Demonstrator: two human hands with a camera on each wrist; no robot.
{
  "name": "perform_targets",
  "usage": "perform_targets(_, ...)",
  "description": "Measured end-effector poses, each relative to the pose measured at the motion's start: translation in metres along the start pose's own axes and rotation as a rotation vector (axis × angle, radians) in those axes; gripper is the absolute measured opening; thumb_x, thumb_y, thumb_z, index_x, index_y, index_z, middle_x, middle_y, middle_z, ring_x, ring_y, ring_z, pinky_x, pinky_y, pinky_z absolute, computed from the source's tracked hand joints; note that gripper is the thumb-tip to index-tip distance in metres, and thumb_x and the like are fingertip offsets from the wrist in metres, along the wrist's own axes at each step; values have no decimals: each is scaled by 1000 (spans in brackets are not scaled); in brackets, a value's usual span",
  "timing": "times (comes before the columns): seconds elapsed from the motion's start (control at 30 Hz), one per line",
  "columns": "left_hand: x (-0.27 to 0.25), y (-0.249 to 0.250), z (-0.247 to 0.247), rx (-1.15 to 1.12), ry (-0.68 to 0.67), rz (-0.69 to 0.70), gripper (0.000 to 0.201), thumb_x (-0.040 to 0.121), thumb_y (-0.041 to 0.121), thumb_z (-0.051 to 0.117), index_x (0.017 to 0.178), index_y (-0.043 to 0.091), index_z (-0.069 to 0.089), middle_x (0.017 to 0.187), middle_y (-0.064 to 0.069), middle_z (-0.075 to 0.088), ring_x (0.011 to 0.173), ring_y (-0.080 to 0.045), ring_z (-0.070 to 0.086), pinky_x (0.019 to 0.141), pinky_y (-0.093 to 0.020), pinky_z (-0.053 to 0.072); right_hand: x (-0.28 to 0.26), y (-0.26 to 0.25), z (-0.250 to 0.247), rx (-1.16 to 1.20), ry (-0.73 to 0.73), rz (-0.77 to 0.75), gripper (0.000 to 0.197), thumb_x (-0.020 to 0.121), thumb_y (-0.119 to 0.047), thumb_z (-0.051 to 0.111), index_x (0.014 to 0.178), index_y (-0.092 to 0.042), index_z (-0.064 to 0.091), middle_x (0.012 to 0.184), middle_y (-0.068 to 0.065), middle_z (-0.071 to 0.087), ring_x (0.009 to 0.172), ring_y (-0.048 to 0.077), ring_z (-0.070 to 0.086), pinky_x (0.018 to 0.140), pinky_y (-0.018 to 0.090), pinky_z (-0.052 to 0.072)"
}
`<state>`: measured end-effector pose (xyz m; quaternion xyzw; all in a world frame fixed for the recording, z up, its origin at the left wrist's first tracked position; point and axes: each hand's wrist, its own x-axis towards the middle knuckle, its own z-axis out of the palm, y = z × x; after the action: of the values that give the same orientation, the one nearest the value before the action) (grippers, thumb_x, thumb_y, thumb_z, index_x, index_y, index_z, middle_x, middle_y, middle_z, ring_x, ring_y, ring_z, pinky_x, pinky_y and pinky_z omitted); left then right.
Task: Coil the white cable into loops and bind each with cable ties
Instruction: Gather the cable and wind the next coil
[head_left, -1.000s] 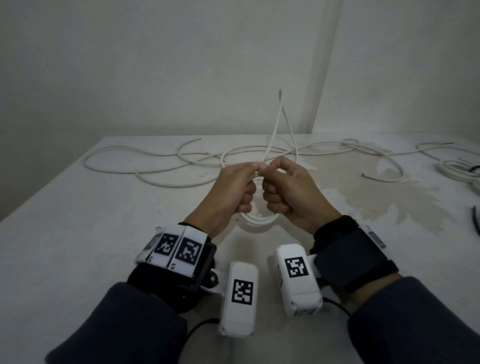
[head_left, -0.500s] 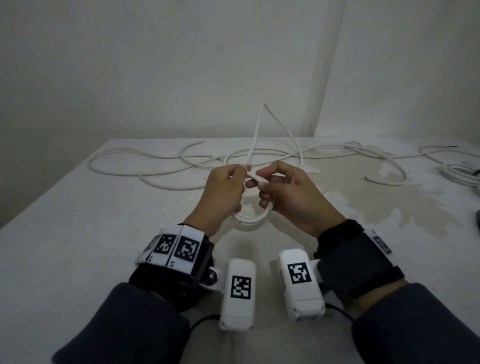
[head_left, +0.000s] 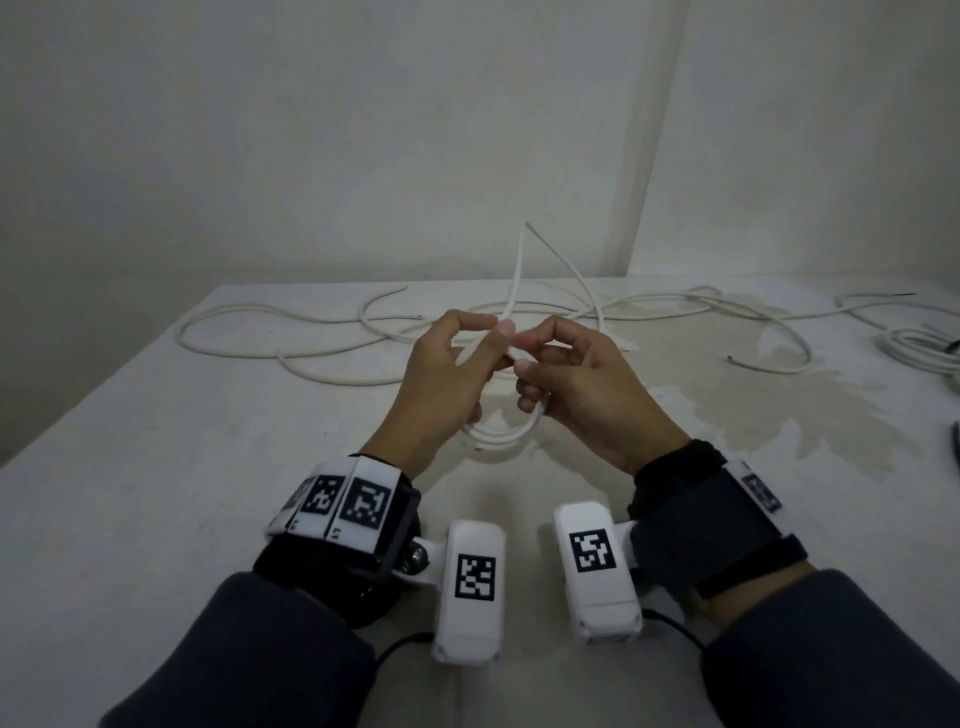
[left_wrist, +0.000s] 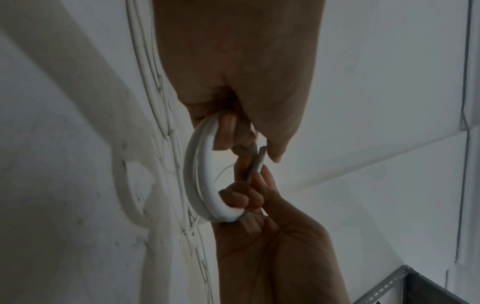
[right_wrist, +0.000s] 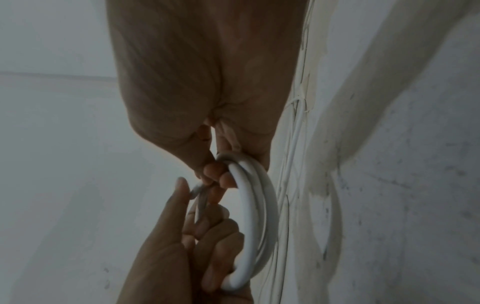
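Smooth round white cable coil (head_left: 501, 436) hangs below both grips; left hand (head_left: 447, 379) and right hand (head_left: 582, 384) curl around it, pinching thin tie (left_wrist: 255, 164) above.

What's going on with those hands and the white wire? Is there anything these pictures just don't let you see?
- Cable tie: whether one is on the coil; fingers cover the pinch point in every view.
- Left hand and right hand: palms turned away in the head view.
- Bundle at the table's right: cut off by the frame edge.

Both hands (right_wrist: 207, 181) curled round a coil of white cable (right_wrist: 257, 216) (several loops, held upright).
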<state>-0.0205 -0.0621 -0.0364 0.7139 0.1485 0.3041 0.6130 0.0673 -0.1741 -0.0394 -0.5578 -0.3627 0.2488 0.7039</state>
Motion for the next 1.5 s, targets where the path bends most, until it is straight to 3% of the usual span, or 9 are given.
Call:
perform_targets(0.33,2,1,3,24,63,93,23,96,23,54,115,13,63,72,7,59,45,4,51,44,-12,37,1,-3,1,-95,-22,-83,15,92,8,52,90,-7,55,83,12,67,59,15,50,61,29,48)
perform_targets(0.47,5,8,1,80,107,181,24,96,21,55,107,5,69,74,9,62,48,6,53,50,-9,38,3,-11,5,-204,-24,-155,25,94,2,53,113,-14,49,80,1,67,65,13,59,67,32,55)
perform_targets(0.6,11,24,-5,107,109,225,23,95,23,57,103,7,71,67,14,60,50,5,52,54,-15,36,10,-23,6,-407,27,-180,45,95,-12,57,136,-22,42,101,10,52,72,20,66,75,36,55)
perform_targets(0.73,15,56,-13,122,104,324,17,94,19,58,97,9,71,73,14,64,58,6,57,57,-11,41,20,-49,6,-745,71,-270,35,93,-28,60,127,-19,53,110,5,37,82,11,63,79,22,51)
perform_targets(0.9,19,93,-18,182,134,534,11,93,17,60,96,14,70,85,11,69,79,3,64,74,-13,48,27,-91,7,-1174,151,-594,39,88,-50,54,106,-15,56,104,1,42,99,19,45,85,33,32)
perform_targets(1.1,13,122,-9,7,212,624,11,93,10,58,94,10,69,81,7,68,71,3,62,67,-10,46,21,-133,12,-465,-111,-351,18,92,-17,62,90,-9,46,87,14,74,85,25,72,81,47,57)
perform_targets(1.27,11,129,9,-216,270,472,16,94,13,56,96,6,70,46,17,49,44,0,44,47,-10,36,7,-129,16,-6,-129,-236,8,95,-13,54,98,-6,49,68,10,65,71,27,68,81,47,55)
perform_targets(1.4,11,124,19,-385,290,298,15,92,16,59,86,14,72,45,14,32,42,-4,28,39,-17,27,1,-120,20,217,-118,-115,25,102,-22,41,106,-1,55,56,2,51,52,16,53,76,34,54)
perform_targets(1.5,7,121,25,-413,286,235,18,92,17,59,81,15,73,48,10,31,45,-6,28,40,-17,27,-4,-118,21,258,-114,-42,46,101,-39,36,89,-2,61,51,1,40,47,14,43,68,29,49)
